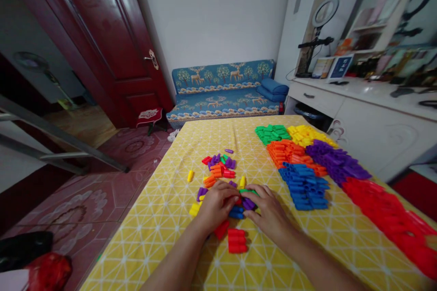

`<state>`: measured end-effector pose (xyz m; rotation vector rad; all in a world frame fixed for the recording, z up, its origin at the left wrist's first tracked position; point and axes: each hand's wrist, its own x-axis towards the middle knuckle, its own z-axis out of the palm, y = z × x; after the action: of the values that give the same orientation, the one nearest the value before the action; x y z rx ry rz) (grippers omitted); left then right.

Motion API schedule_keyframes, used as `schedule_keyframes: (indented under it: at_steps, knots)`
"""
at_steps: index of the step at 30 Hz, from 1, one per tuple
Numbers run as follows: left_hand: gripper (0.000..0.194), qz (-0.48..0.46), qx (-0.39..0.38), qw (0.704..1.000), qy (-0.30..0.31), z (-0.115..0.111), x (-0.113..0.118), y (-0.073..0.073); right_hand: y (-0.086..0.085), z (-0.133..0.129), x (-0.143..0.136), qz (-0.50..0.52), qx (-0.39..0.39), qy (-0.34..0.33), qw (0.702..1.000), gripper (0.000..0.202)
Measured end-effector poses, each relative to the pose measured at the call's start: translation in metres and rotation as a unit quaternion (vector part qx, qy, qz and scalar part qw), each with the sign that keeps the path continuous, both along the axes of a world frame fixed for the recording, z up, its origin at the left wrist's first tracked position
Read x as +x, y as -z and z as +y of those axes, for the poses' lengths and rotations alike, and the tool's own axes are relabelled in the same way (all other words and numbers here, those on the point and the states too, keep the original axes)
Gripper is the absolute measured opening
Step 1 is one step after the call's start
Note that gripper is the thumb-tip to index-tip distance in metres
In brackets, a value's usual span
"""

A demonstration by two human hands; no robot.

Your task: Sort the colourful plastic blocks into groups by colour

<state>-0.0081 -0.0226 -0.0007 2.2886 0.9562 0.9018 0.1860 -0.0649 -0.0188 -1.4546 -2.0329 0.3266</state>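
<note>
Both hands work over a loose pile of small bullet-shaped plastic tubes in mixed colours. My left hand (218,202) is curled at the pile's near left, its fingertips hidden among the pieces, so what it grips is unclear. My right hand (271,211) closes from the right, thumb and fingers around purple tubes (249,203), with a green tube (248,191) under its fingers. Blue tubes (236,212) lie between the hands. A red block of tubes (237,241) lies just in front, and yellow tubes (195,209) lie left of my left hand.
Sorted heaps line the table's right: green (272,134), yellow (309,135), orange (290,152), blue (303,186), purple (336,160) and red (385,218). Beyond the pile lie mixed tubes (220,170) and a lone yellow tube (190,175). A yellow patterned cloth (153,241) covers the table.
</note>
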Motion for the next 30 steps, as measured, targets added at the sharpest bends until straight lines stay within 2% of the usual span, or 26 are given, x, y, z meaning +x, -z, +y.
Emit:
schedule_keyframes:
  at_steps: [2,7,10,15,20,30]
  knots:
    - [0.019,0.007,0.010,1.000,0.001,-0.0008,-0.0001,-0.0005,0.0032,0.0019,0.0016,0.023,0.010,0.010,1.000,0.039]
    - [0.040,0.029,0.039,0.999,0.020,-0.0046,0.0006,-0.0039,0.0053,0.0065,0.0053,0.101,0.011,0.004,0.995,0.027]
    - [0.045,0.052,0.050,0.996,0.043,-0.0057,0.0016,-0.0052,0.0058,0.0065,0.0053,0.172,-0.011,-0.005,0.985,0.029]
    - [0.047,0.061,0.048,0.996,0.041,-0.0034,0.0016,-0.0009,0.0081,0.0055,0.0037,0.247,-0.030,0.003,0.969,0.033]
    - [0.043,0.045,0.037,0.998,0.033,-0.0030,0.0011,0.0020,0.0080,0.0041,0.0023,0.276,-0.040,0.010,0.960,0.029]
    - [0.041,0.052,0.029,0.998,0.011,-0.0058,0.0023,-0.0009,0.0011,0.0003,0.0013,0.260,-0.054,-0.004,0.964,0.027]
